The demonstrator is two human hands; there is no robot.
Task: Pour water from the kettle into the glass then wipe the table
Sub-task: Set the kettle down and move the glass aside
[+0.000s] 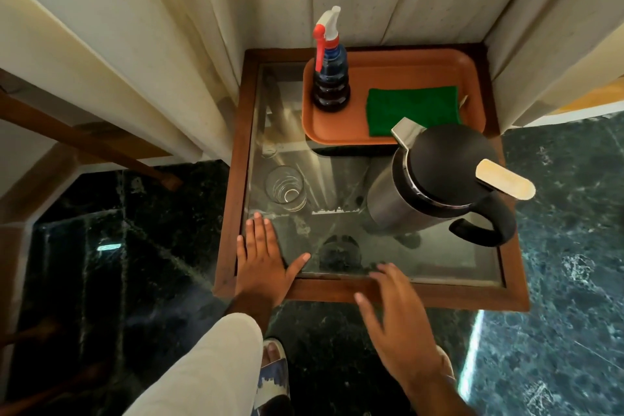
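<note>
A steel kettle (435, 186) with a black lid and black handle stands on the right of the glass-topped table (233, 223), its spout pointing away. A clear empty glass (285, 188) stands upright at the table's left. My left hand (265, 260) lies flat, fingers spread, on the near left corner, just below the glass. My right hand (395, 321) hovers open over the near wooden edge, holding nothing. A folded green cloth (413, 110) lies on an orange tray (388, 61) at the back.
A spray bottle (330, 74) with blue liquid and a red-white trigger stands on the tray's left. Cream curtains (169, 44) hang close behind and beside the table. A dark marble floor (567, 246) surrounds it, and a wooden furniture leg (101, 145) sits at left.
</note>
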